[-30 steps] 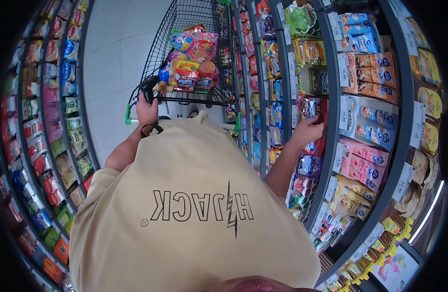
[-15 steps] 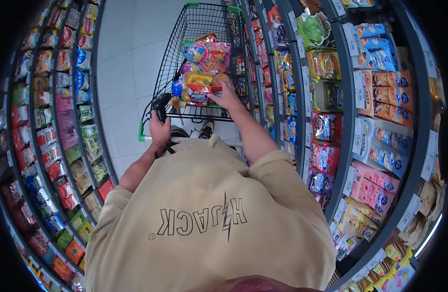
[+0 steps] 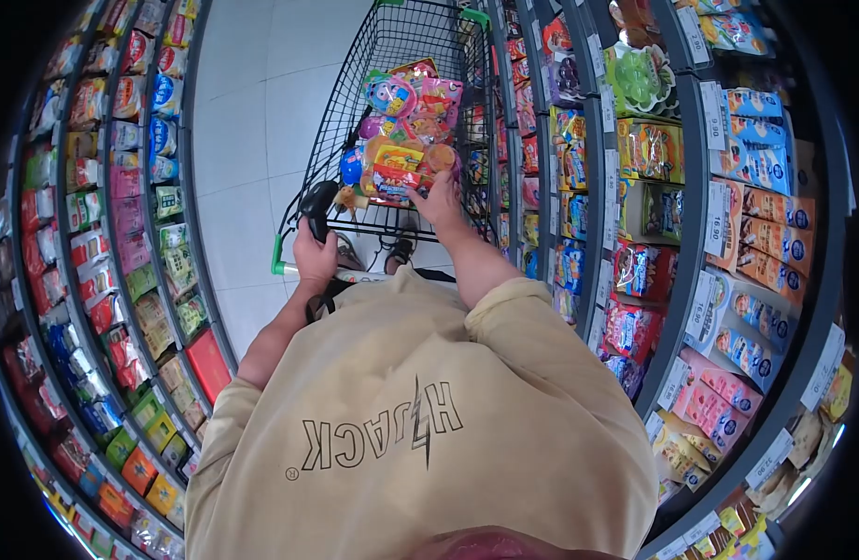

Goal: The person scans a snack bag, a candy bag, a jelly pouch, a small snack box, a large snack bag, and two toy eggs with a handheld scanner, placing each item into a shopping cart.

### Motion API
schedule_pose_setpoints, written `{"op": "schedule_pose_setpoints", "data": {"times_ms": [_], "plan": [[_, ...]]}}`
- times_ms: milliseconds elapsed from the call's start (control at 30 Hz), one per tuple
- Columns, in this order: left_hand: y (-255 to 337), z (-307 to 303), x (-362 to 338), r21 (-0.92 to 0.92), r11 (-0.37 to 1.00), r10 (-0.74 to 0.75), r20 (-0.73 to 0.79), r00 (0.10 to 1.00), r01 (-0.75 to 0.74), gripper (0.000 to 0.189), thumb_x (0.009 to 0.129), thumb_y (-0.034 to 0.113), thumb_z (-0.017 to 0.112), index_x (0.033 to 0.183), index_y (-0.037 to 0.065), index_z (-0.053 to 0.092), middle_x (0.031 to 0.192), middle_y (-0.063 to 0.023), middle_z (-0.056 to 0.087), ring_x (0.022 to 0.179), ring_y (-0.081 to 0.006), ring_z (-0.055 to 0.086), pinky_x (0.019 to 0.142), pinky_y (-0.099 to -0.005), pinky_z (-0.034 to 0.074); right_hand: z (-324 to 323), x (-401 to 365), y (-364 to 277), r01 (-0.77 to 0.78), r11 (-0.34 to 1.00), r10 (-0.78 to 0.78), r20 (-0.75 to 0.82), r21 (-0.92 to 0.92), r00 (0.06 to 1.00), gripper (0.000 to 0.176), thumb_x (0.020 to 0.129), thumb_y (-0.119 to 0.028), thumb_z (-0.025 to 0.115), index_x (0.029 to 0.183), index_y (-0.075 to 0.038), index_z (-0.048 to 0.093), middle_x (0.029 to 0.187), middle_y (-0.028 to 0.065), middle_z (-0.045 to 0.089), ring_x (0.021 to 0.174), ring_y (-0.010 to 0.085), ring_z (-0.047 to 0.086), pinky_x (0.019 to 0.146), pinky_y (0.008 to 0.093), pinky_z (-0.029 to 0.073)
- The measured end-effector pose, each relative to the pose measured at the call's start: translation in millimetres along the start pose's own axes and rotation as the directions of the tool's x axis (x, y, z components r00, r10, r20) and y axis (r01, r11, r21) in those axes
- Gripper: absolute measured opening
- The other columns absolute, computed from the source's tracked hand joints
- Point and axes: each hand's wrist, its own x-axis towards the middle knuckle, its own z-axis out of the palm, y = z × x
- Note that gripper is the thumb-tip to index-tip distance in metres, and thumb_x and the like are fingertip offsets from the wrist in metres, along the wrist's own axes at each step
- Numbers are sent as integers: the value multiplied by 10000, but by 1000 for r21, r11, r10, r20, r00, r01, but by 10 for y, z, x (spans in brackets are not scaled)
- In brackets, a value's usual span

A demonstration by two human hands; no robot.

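My left hand [image 3: 315, 256] is closed around the handle of a black barcode scanner [image 3: 321, 201], near the left side of the shopping cart [image 3: 306, 177]. My right hand [image 3: 442, 207] grips the right end of a red and yellow snack packet [image 3: 400, 175] at the near end of the cart. Its thumb lies on the front; the other fingers are partly hidden at the edge. Beside that packet are a blue round item [image 3: 352, 166] and an orange round-topped item [image 3: 440, 157]. Behind them lie pink toy-like packages [image 3: 437, 101].
Shelves of bagged snacks [image 3: 165, 93] line the left side. On the right, close to the cart, stand more shelves with price tags [image 3: 719, 219] and packets [image 3: 773, 207]. Pale floor tiles [image 3: 247, 140] run along the aisle. My shoes [image 3: 399, 254] show beneath the cart.
The view has shifted, so the cart and packages appear farther right and slightly lower. My right hand has drawn slightly downward along the packet's right end. My left hand still holds the scanner.
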Motion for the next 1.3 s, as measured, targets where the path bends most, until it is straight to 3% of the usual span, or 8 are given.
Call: {"op": "schedule_pose_setpoints", "data": {"times_ms": [267,467,700,800,933,1000,1167,1300], "plan": [[-29,30,-27,-12,1000,13,-19,1000,-13,500,878,118,746,1333,-23,597,722,-123,621,594,-249,601,606,-411,506,151,39,78,296,949,-287,-88,108,954,578,888,-405,879,1291,-63,646,1346,207,663,1367,409,567,1189,497,452],[-138,86,-47,-41,999,2,-31,1000,-3,490,873,108,748,1324,-19,604,712,-115,615,593,-244,597,601,-408,500,250,99,88,427,873,-399,-159,234,903,247,953,-253,809,1034,-30,744,1155,162,727,1163,402,656,1043,512,504],[-180,80,-34,12,1000,25,-65,998,-24,442,894,132,771,1279,-20,615,776,-157,660,669,-302,642,657,-445,517,-591,-539,-131,664,721,-566,-383,198,730,131,981,-123,763,985,-3,708,1032,162,681,1032,398,659,907,498,530],[-660,188,78,21,1000,17,-15,1000,-17,491,904,142,780,1327,-39,610,878,-189,713,782,-352,692,739,-467,550,-1403,-1105,-193,627,733,-457,-492,264,741,120,980,-101,763,1015,1,711,1050,165,686,1027,393,664,881,491,540],[-202,94,11,-115,985,-118,63,991,125,514,914,133,768,1360,-54,595,776,-103,669,648,-228,638,637,-400,529,-2418,-1904,-33,516,842,-288,-677,158,677,137,993,-70,757,1090,19,721,1039,170,708,975,382,681,851,462,546],[-364,153,59,-117,992,-35,34,999,39,520,912,127,765,1368,-53,590,743,-71,640,600,-178,601,595,-369,507,-2739,-2213,167,411,900,-166,-755,148,635,131,1009,-71,747,1097,22,722,1026,170,710,960,368,689,833,449,549],[-359,162,113,-109,994,-16,28,999,19,544,910,124,757,1399,-48,593,760,-74,655,613,-179,622,603,-372,521,-3103,-2727,813,191,979,-22,-881,78,472,167,1089,-133,694,1122,27,731,976,162,734,819,258,703,743,368,539],[-263,120,88,-78,997,0,33,999,3,517,907,122,744,1387,-15,612,771,-95,675,615,-206,637,611,-389,532,-3100,-2834,1180,-67,936,343,-859,344,379,253,1120,-210,652,1166,23,741,1024,201,789,892,312,769,775,424,565]]}}
